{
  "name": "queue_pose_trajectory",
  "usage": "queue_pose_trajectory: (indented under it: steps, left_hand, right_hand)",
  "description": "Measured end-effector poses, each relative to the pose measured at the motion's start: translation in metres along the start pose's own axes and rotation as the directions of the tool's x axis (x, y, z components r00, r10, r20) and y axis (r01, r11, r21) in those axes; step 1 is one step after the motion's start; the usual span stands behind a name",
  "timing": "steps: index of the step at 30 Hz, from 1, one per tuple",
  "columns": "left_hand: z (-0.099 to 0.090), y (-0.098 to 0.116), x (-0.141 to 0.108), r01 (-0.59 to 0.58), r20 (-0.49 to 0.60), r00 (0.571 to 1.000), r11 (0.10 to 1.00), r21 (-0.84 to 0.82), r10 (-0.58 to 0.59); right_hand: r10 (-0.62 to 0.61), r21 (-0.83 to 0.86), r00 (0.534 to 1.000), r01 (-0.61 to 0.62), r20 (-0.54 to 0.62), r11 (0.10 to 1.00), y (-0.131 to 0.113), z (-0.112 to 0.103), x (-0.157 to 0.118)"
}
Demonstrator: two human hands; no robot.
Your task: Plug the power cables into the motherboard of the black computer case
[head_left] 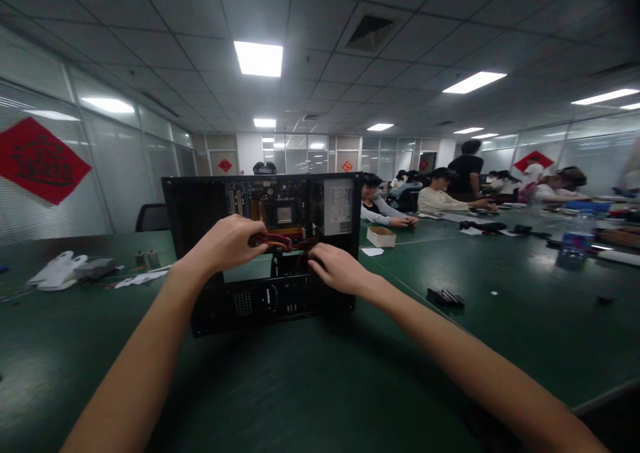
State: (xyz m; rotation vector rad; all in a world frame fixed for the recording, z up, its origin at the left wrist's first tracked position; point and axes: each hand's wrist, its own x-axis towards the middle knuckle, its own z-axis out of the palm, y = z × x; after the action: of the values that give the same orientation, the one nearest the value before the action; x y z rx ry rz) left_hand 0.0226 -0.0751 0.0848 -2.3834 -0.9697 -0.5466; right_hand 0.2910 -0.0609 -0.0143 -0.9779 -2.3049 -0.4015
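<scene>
A black computer case (pixel 215 303) stands open on the green table, with a motherboard (pixel 295 196) and a silver power supply (pixel 339 206) inside. My left hand (pixel 233 239) is closed around a bundle of red, yellow and black cables (pixel 280 241) in front of the motherboard. The bundle runs across to the right side of the case. There my right hand (pixel 333 266) has its fingers curled at the dark cables below the power supply; the fingertips are partly hidden.
On the green table (pixel 390 373) lie a small black part (pixel 445 297) and a white box (pixel 381 237) to the right. A white plastic bag (pixel 59 270) and a grey block (pixel 95 268) are at the left. A bottle (pixel 575 239) stands far right, near several seated people.
</scene>
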Motion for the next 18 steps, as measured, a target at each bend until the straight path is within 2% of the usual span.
queue_pose_trajectory:
  steps: [2,5,8,11,15,18]
  left_hand:
    - [-0.002,0.003,-0.001,0.013,-0.023,1.0,0.999,0.033,-0.012]
    - [-0.004,0.01,-0.001,-0.036,-0.059,0.997,0.998,0.058,0.039]
    - [-0.001,0.018,0.0,-0.106,-0.107,0.989,0.994,0.008,0.106]
    - [0.0,0.025,0.002,-0.118,-0.177,0.98,0.983,-0.139,0.092]
    - [-0.006,0.031,0.002,-0.135,-0.26,0.965,0.925,-0.356,0.04]
    - [-0.014,0.034,0.0,-0.156,-0.244,0.968,0.901,-0.405,0.058]
  right_hand:
    - [-0.026,0.13,0.998,0.033,-0.057,0.991,-0.011,-0.01,0.012]
    - [-0.08,0.271,0.99,0.108,-0.115,0.957,-0.033,-0.035,0.032]
    - [-0.155,0.338,0.987,0.134,0.037,0.931,-0.053,-0.063,0.049]
    - [-0.157,0.339,0.97,0.086,0.187,0.937,-0.063,-0.087,0.059]
    - [-0.038,0.454,0.971,-0.075,0.234,0.888,-0.064,-0.106,0.054]
    - [-0.011,0.546,0.973,-0.121,0.232,0.829,-0.06,-0.114,0.043]
